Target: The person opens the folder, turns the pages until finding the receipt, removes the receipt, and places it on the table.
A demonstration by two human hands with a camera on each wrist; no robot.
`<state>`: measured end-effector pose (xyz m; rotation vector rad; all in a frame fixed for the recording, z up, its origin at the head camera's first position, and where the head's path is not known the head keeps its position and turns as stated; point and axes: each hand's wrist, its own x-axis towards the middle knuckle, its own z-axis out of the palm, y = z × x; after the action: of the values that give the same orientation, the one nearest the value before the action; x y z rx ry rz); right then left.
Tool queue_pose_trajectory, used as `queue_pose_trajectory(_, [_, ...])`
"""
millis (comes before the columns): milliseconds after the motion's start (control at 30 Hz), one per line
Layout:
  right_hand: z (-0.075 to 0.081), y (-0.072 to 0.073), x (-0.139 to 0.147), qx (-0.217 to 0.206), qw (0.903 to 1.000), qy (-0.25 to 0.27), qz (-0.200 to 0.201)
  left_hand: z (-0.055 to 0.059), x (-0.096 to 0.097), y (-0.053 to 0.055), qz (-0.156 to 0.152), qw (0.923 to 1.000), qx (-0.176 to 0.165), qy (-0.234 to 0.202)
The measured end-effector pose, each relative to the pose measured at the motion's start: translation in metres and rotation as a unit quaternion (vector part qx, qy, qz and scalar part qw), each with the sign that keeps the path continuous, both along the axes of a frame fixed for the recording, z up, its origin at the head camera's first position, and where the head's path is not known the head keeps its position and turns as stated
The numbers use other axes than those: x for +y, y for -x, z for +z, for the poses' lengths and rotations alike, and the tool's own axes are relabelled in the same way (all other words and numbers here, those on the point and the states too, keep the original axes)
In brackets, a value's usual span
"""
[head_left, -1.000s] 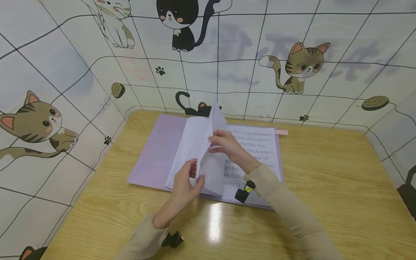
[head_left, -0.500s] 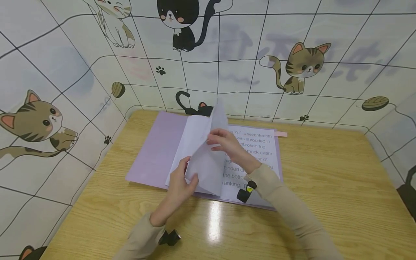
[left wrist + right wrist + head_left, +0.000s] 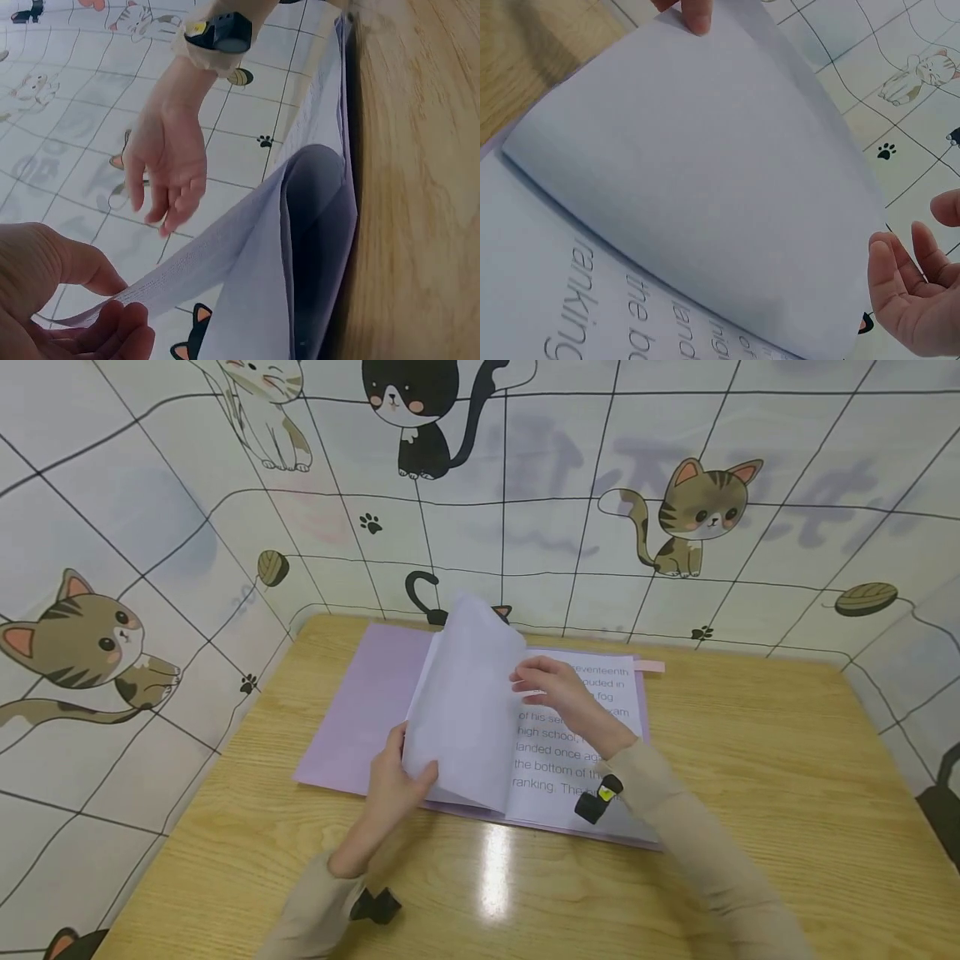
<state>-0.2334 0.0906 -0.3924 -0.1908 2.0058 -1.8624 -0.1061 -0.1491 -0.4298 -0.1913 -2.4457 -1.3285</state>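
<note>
A booklet with a purple cover point(image 3: 367, 710) lies spread on the table, with large printed text on its right-hand page point(image 3: 555, 752). One white sheet point(image 3: 468, 710) stands lifted and curved, leaning to the left, its visible side blank. My left hand point(image 3: 393, 785) pinches this sheet's near left edge between thumb and fingers; the left wrist view shows the thumb point(image 3: 94, 270) on it. Just right of the sheet, my right hand point(image 3: 558, 693) hovers over the printed page with loosely bent fingers and nothing in them. In the right wrist view the right hand point(image 3: 922, 292) is apart from the paper.
The booklet rests on a wooden table point(image 3: 750, 760). A pink tab point(image 3: 649, 666) sticks out at its upper right edge. Walls with cat drawings point(image 3: 705, 514) stand behind and left of the table. Something black point(image 3: 941, 802) shows at the far right edge.
The left hand has drawn the lifted sheet leftward, showing more of its blank side. The right hand has come away from the sheet and moved right, uncovering more of the sheet.
</note>
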Motion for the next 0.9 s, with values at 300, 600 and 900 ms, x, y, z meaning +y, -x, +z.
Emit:
queue_pose_trajectory(300, [-0.010,0.011,0.036,-0.017,0.9983,-0.046,-0.031,-0.014,-0.023,0.004,0.007,0.9984,-0.057,0.003])
queue_pose_trajectory(600, [-0.019,0.024,0.072,-0.019,0.9957,-0.039,-0.081,-0.023,-0.034,0.006,0.026,0.9943,-0.097,0.036])
queue_pose_trajectory(900, [-0.026,0.036,0.098,-0.039,0.9901,-0.034,-0.131,-0.033,-0.040,0.012,0.032,0.9903,-0.131,0.031])
